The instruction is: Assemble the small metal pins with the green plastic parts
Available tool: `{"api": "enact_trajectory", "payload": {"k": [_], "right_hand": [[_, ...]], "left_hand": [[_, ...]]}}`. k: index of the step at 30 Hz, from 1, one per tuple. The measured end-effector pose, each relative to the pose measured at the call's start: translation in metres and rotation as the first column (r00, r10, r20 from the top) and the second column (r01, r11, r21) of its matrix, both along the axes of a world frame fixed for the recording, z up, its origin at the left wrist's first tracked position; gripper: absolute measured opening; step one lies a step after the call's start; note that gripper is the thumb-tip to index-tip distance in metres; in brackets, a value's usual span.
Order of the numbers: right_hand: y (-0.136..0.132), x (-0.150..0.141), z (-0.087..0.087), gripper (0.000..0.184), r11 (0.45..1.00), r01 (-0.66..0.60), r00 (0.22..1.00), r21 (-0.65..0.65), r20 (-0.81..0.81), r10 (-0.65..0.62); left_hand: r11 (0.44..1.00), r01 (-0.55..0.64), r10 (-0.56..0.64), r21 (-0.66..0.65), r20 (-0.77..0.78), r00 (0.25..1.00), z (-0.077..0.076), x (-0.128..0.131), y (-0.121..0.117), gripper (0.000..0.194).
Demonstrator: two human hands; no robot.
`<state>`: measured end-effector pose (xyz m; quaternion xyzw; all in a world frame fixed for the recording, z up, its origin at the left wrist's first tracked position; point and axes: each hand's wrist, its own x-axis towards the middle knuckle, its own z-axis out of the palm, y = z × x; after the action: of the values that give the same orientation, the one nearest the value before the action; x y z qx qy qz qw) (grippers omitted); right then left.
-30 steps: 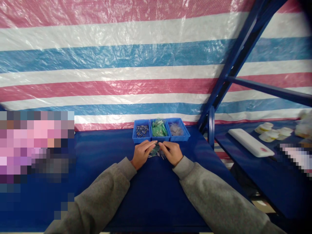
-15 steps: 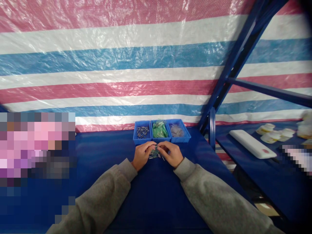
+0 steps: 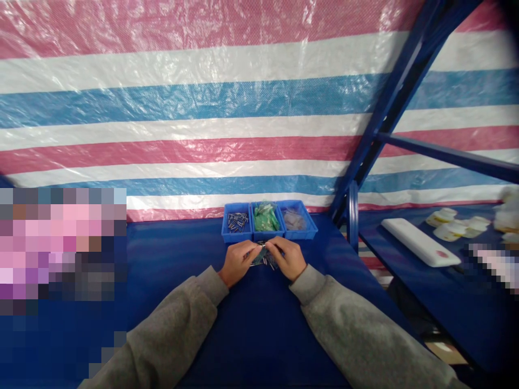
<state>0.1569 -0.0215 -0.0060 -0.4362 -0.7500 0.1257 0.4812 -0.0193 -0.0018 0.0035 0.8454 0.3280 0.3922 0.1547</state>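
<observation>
My left hand (image 3: pixel 239 260) and my right hand (image 3: pixel 289 257) meet over the blue table, their thumbs and fingertips closed in a pinch. Between the fingertips shows a small shiny piece (image 3: pixel 263 245); its exact kind is too small to tell. Under and between the hands lies a loose pile of thin metal pin-like pieces (image 3: pixel 265 262), partly hidden by the fingers. Just beyond stand three blue bins side by side. The left bin (image 3: pixel 237 237) holds similar dark and silvery metal pieces. Green plastic bags (image 3: pixel 265 218) fill the middle one, and clear plastic bags (image 3: pixel 294 219) lie in the right one.
Behind the table (image 3: pixel 170 243) hangs a striped plastic sheet (image 3: pixel 182 102). A blue metal frame (image 3: pixel 375 129) rises at the right. On the side table beyond it are a long white box (image 3: pixel 419 242) and several white tubs (image 3: pixel 450 229). A blurred-out area covers the left.
Both hands stay pinched over the pile. The fingertips have shifted slightly, and the small shiny piece between them shows more plainly. The whole view has moved a little downward.
</observation>
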Motion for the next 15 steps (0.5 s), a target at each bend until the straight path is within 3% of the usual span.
{"api": "enact_trajectory", "payload": {"k": [5, 15], "right_hand": [[-0.0019, -0.0012, 0.0011, 0.022, 1.000, -0.030, 0.999, -0.003, -0.020, 0.030], [0.0024, -0.0012, -0.0040, 0.041, 0.999, -0.023, 0.995, -0.027, 0.101, 0.025]], "left_hand": [[0.999, -0.017, 0.017, -0.046, -0.007, 1.000, -0.0020, -0.0009, 0.0007, 0.041], [0.999, -0.015, 0.018, -0.034, 0.091, 0.996, 0.0025, -0.0005, -0.0017, 0.023]]}}
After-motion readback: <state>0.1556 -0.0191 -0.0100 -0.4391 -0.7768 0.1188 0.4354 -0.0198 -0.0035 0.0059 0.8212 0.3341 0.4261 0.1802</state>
